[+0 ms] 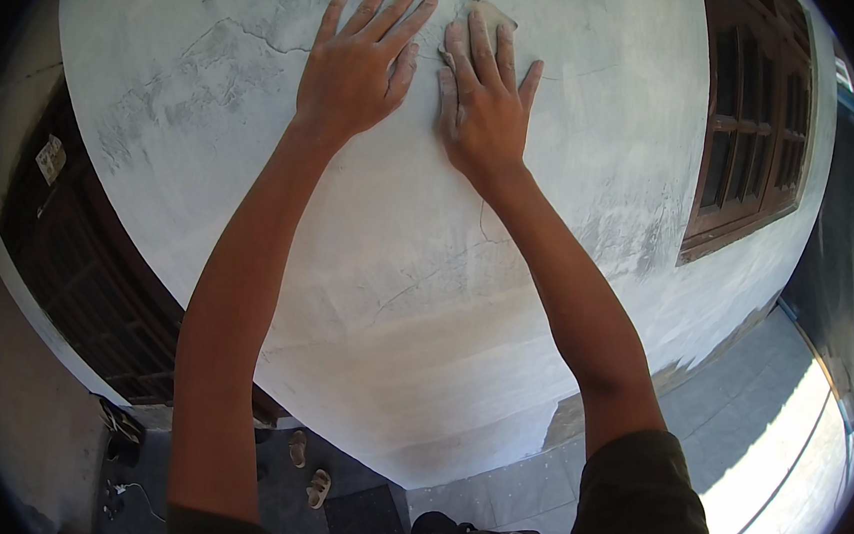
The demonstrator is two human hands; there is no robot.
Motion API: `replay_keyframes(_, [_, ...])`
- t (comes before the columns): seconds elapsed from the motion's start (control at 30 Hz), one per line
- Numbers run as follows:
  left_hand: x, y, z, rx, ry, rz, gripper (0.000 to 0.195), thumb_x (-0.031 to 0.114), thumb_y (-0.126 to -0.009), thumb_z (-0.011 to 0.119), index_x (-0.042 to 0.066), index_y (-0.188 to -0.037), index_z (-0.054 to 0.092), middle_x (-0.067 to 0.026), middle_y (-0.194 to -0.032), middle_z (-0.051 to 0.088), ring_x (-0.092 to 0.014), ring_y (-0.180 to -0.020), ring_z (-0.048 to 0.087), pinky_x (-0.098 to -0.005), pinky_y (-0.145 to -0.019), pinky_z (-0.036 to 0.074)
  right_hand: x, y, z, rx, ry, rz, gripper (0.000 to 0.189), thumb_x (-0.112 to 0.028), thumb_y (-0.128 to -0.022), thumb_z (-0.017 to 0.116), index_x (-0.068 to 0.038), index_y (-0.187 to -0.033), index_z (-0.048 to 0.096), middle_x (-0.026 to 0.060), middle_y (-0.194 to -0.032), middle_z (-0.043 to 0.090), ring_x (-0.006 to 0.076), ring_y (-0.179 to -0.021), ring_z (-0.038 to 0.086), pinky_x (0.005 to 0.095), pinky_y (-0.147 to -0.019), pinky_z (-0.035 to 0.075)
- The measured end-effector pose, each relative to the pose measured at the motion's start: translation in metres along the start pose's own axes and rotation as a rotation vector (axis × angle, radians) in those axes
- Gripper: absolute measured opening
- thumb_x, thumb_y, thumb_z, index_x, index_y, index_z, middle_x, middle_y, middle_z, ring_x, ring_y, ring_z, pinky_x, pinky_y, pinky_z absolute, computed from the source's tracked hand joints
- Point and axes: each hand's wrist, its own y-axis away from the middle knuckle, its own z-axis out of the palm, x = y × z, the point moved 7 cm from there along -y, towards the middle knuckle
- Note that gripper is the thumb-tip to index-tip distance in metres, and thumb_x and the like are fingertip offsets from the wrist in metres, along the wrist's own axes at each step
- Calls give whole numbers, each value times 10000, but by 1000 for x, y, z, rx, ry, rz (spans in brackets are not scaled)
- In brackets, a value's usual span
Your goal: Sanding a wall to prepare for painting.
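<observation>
Both arms reach up to a cracked, white-painted plaster wall (413, 251). My left hand (356, 66) lies against it with fingers spread, beside a crack and a patch of flaking paint (288, 23); nothing shows in it. To its right, my right hand (488, 95) presses a piece of sandpaper (492, 12) to the wall. The sheet's pale upper edge sticks out past the fingertips, and a bit of it shows near the index finger. The rest of the sheet is hidden under the fingers. Pale dust coats the fingers of both hands.
A brown wooden window (758, 127) is set in the wall at the right. At the left is a dark wooden door (96, 263). Below lie a pair of sandals (318, 488), a dark mat (365, 522) and a white cable (145, 497) on the tiled floor (530, 486).
</observation>
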Motion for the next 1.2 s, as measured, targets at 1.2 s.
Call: replay_keyframes(1.2, [15,-15,4,-116,230,-70,531,196,-997,508,89,-1517,514,-102,-1641,417,-291,-1551,324,-551,-1273,205,29,-39,-10,58,159,-59,557,-124,-987,608,-106,-1531,491,95,-1635,412,347,-1531,341,721,-1184,229])
